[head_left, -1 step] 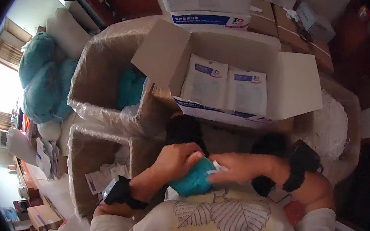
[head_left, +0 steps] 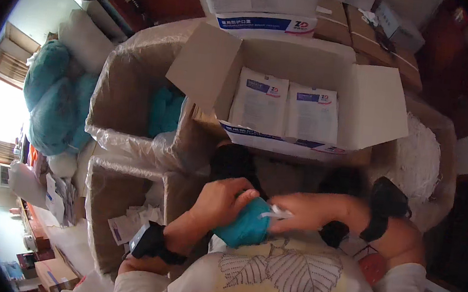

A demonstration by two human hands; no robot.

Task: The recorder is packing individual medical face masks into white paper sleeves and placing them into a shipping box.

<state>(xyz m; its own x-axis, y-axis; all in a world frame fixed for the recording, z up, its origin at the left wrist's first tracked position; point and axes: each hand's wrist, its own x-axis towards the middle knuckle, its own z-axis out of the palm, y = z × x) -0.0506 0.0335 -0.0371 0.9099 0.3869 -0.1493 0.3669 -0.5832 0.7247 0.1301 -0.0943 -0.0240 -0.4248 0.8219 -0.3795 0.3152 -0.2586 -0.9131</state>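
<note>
A teal face mask (head_left: pixel 244 227) is held low in front of my chest, bulging like a cup. My left hand (head_left: pixel 221 203) grips its left side, thumb laid along the upper edge. White elastic straps (head_left: pixel 277 212) stick out at its right edge. My right hand (head_left: pixel 308 211) pinches there by the straps, its fingertips partly hidden behind the mask and straps. Beyond my hands stands an open white carton (head_left: pixel 277 142) with two stacks of white packets, a left stack (head_left: pixel 259 104) and a right stack (head_left: pixel 312 115).
Left of the carton, a plastic-lined box (head_left: pixel 123 86) holds teal masks. Nearer, another lined box (head_left: pixel 120 197) contains loose packets. To the right, a lined container holds a heap of white straps (head_left: pixel 418 157). Stacked cartons (head_left: pixel 260 0) rise behind; teal-filled bags (head_left: pixel 52 110) lie far left.
My right hand has shifted slightly right at the mask's edge. The white straps now stand out more clearly, and the mask has turned a little. My left hand stays nearly in place.
</note>
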